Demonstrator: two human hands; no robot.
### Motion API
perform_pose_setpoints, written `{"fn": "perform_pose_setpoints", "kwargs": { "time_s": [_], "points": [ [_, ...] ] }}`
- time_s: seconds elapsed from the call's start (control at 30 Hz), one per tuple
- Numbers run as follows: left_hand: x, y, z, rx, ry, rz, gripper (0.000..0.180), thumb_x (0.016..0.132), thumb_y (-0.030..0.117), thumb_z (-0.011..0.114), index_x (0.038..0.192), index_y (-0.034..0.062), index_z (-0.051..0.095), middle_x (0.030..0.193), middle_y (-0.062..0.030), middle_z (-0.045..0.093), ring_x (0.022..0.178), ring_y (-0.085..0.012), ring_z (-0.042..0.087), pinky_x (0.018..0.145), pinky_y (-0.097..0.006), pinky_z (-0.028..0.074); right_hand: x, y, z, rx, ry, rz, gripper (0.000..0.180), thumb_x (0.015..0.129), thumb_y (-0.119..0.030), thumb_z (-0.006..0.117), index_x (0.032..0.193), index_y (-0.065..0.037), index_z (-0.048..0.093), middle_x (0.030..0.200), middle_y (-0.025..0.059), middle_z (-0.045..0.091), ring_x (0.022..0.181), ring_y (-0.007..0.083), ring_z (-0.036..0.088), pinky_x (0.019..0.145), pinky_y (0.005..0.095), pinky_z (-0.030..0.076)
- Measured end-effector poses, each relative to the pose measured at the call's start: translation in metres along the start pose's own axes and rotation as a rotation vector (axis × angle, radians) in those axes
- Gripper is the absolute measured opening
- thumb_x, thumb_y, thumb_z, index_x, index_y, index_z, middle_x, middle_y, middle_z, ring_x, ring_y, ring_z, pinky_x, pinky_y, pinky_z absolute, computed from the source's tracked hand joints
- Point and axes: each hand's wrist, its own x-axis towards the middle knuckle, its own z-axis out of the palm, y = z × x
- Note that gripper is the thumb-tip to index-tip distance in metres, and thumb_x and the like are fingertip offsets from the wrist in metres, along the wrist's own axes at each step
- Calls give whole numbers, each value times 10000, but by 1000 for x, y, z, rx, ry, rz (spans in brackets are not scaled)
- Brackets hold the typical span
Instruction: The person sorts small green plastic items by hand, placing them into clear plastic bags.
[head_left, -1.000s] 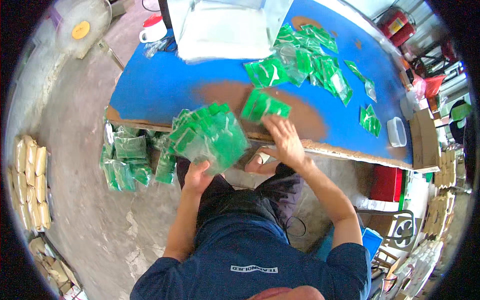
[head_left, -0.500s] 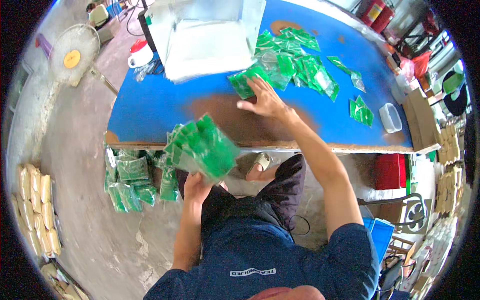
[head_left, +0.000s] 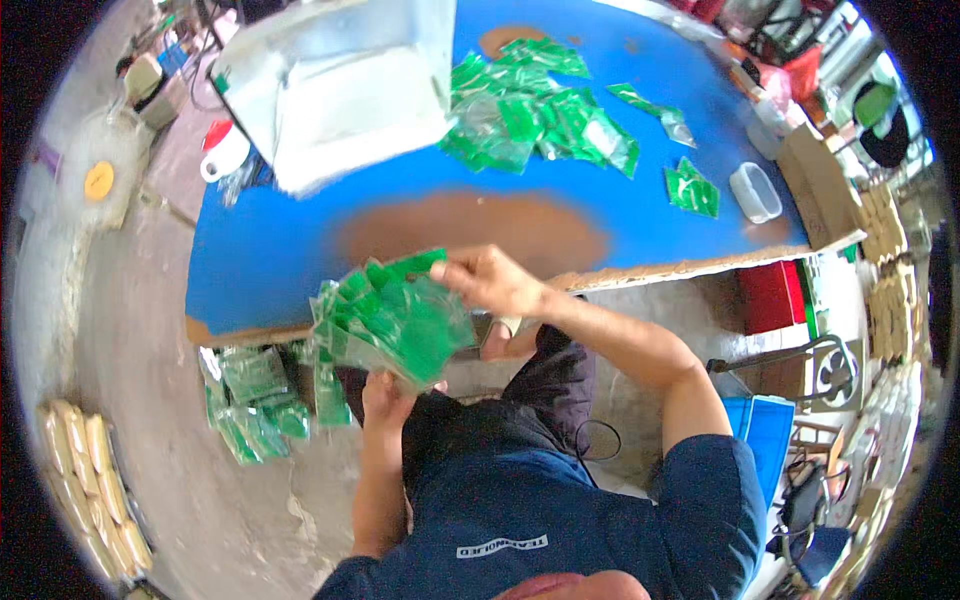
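Note:
A fan of several flat green plastic packets [head_left: 385, 320] spreads over the front edge of the table. Below it, my left hand [head_left: 388, 398] grips the packets by their lower end. My right hand [head_left: 495, 282] pinches the top corner of a green packet at the fan's upper right, thumb and fingers closed on it. Whether that packet is also held by the left hand, I cannot tell. Farther back on the blue table [head_left: 270, 265] lies a loose pile of green packets [head_left: 540, 115].
A metal box-like tray [head_left: 355, 110] stands at the back left of the table. Right of the pile are a small stack of packets [head_left: 692, 190] and a clear plastic tub [head_left: 755, 192]. More bundled packets [head_left: 255, 400] hang below the table's left front edge. A red box [head_left: 772, 298] is under its right side.
My right hand has come back from the pile to the fan, bringing a green packet to its upper right corner. The left hand keeps its grip. The view has shifted somewhat.

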Motion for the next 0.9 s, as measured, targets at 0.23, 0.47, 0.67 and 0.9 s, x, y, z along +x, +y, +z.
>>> {"fn": "perform_pose_setpoints", "kwargs": {
  "time_s": [0.23, 0.47, 0.67, 0.9],
  "points": [
    [-1, -6, 8, 45, -40, -49, 751, 758, 263, 793, 1420, 121, 470, 1455, -82, 490, 1346, -350, 428, 1113, -689, 245, 48, 139, -292, -950, 1066, -468, 427, 859, -40, 505, 1278, -59, 584, 1182, 206, 654, 1093, 397, 614, 966, 428, 485],
    [-23, 0, 12, 18, 51, 29, 665, 797, 264, 761, 1347, -5, 502, 1294, -133, 600, 1214, -293, 549, 1048, -453, 426, 68, 150, -226, -1014, 611, -80, 565, 806, -76, 540, 1359, -187, 522, 1403, 142, 492, 1230, 390, 496, 1017, 502, 441],
    [-17, 4, 1, 144, 129, -58, 651, 792, 231, 734, 1355, 6, 496, 1332, -134, 581, 1222, -317, 549, 1063, -484, 410, 20, 121, -128, -1113, 589, -293, 597, 794, -68, 563, 1376, -183, 496, 1430, 166, 439, 1281, 442, 423, 1083, 543, 343],
    [-12, -1, 26, 158, 82, -17, 507, 881, 198, 615, 1335, -3, 513, 1337, -145, 579, 1224, -332, 552, 1054, -485, 425, -27, 94, -70, -873, 730, -21, 421, 892, -273, 640, 1241, -59, 540, 1391, 202, 471, 1296, 400, 431, 1047, 542, 361]
  ]
}}
